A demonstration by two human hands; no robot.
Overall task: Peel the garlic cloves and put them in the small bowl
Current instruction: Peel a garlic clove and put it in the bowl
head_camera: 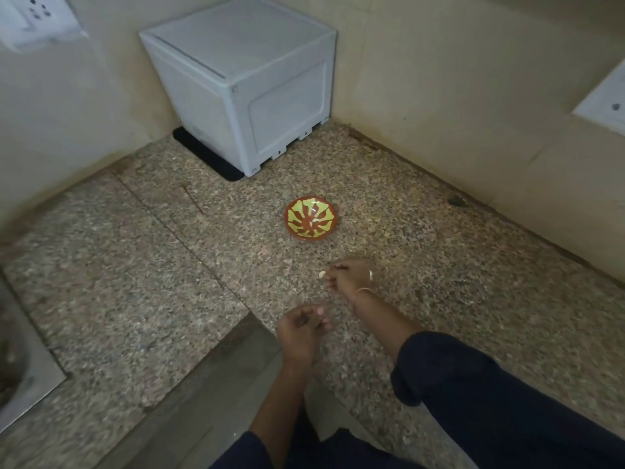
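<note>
A dim view looking down on a speckled stone desk (pixel 142 252) set into a corner between cream walls. At the upper left of the frame, a white wall socket (pixel 33 18). At the far left edge, low down, part of a steel sink (pixel 20 360) is let into the desk. Upper centre, a closed grey plastic box (pixel 243 79) stands on a black mat in the corner.

Just below the middle of the frame, the left hand (pixel 301 324) hovers over the desk edge with its fingers curled in. Whether it holds a scrap of peel or nothing cannot be told. Above it, in the centre, sits the small bowl (pixel 310 218), red-brown with a yellow-green flower pattern. A pale fleck inside may be a clove, but the pattern makes this uncertain.

Between the bowl and the left hand, slightly right, a pale garlic clove (pixel 322 274) is pinched at the fingertips of the right hand (pixel 348 279), which has a thin bangle on the wrist. At the right edge, a second white wall plate (pixel 602 96).

The clove looks ready to go into the bowl. To do this well, check that no papery skin clings to it, carry it fully over the rim, and release it low so it does not bounce out.
</note>
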